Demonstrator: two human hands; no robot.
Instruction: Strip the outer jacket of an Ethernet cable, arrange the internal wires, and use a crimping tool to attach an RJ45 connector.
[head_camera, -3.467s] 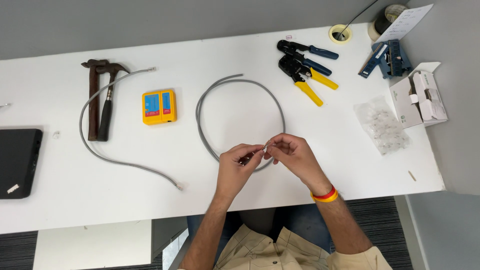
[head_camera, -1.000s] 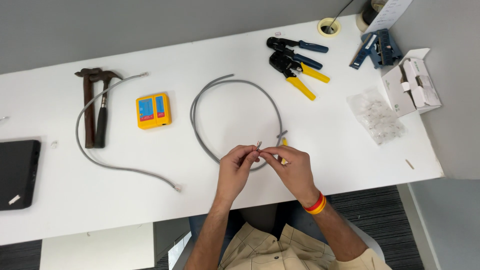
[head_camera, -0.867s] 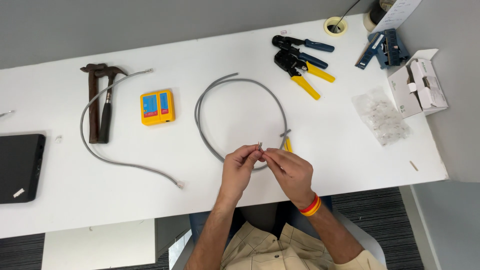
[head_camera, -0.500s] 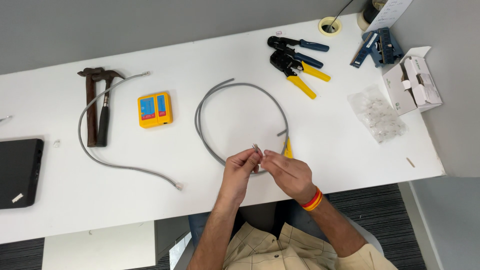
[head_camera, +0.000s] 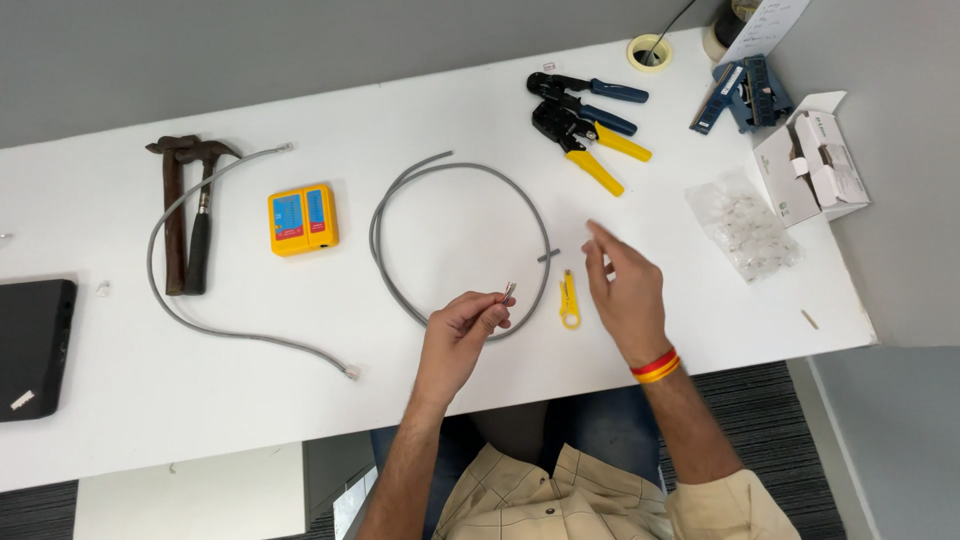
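Grey cable (head_camera: 455, 175) lies in an open loop at the middle of the white table (head_camera: 450, 100); its near end, tipped with a small clear plug, is pinched between thumb and fingertips of the left hand (head_camera: 462, 330), just above the near edge; the loop's other end lies free toward the far edge. The right hand (head_camera: 625, 285) hovers just right of the loop with fingers spread and holding nothing; a red and yellow band sits at its wrist.

At the right edge stands an open white carton (head_camera: 812, 170) with its flap raised, rectangular, and beside it, toward the middle, a clear bag of small clear plugs (head_camera: 742, 225); a blue tool (head_camera: 740, 92) lies at the far right corner near a roll of tape (head_camera: 648, 52).

Two crimping pliers (head_camera: 585, 120), one blue-handled and one yellow-handled, lie toward the far edge, right of the loop; a small yellow stripper (head_camera: 568, 300) lies between the two hands, just beside the loop; a yellow and blue box-shaped tester (head_camera: 302, 218) sits left of the loop; further left a hammer (head_camera: 185, 215) lies with a second grey cable (head_camera: 215, 325) curving around it; a black flat device (head_camera: 32, 345) rests at the left edge.
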